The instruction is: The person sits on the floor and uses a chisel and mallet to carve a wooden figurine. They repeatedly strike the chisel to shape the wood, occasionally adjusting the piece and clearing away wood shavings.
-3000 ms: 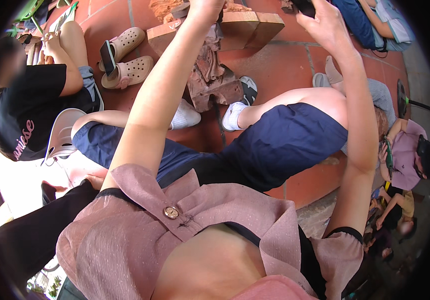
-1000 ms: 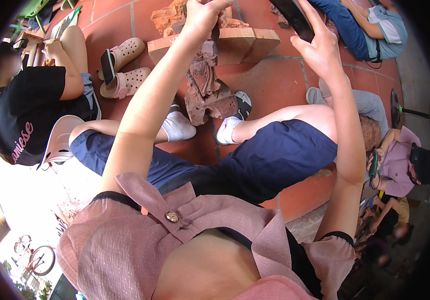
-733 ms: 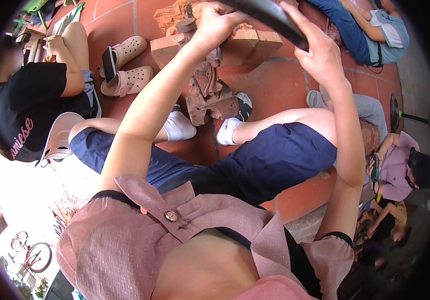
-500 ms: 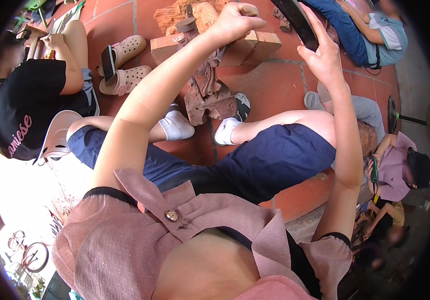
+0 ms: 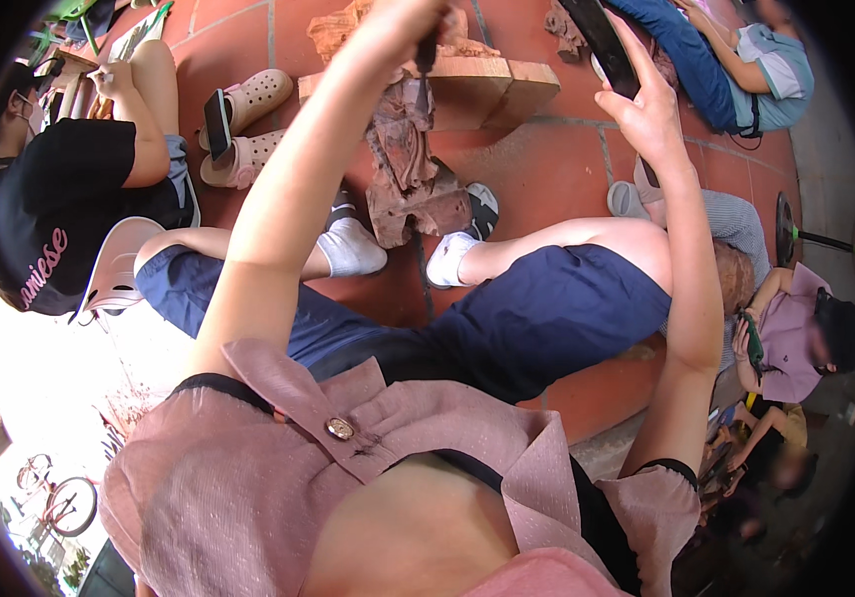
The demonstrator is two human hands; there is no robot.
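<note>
My left hand (image 5: 413,18) is raised at the top edge, partly cut off. It is closed round a tool with a dark handle (image 5: 427,50) and a thin metal shaft pointing down. Below the shaft lies a reddish-brown carved wooden figure (image 5: 416,179). Its upper end rests against a pale wooden block (image 5: 507,95), partly hidden by my left arm. Off to the right, my right hand (image 5: 648,114) is closed round a black phone-like slab (image 5: 602,45), tilted and cut by the top edge.
Orange-brown carved wood (image 5: 333,38) lies behind the block. Pale clogs (image 5: 258,95) and a dark phone (image 5: 216,124) are at left, near a seated person in black (image 5: 69,199). Other people sit at right. A pink-white visor (image 5: 119,264) lies by my left knee.
My left hand has moved left and up, partly out of the picture. The dark-handled tool now shows below it. My right hand has shifted slightly with the phone-like slab.
</note>
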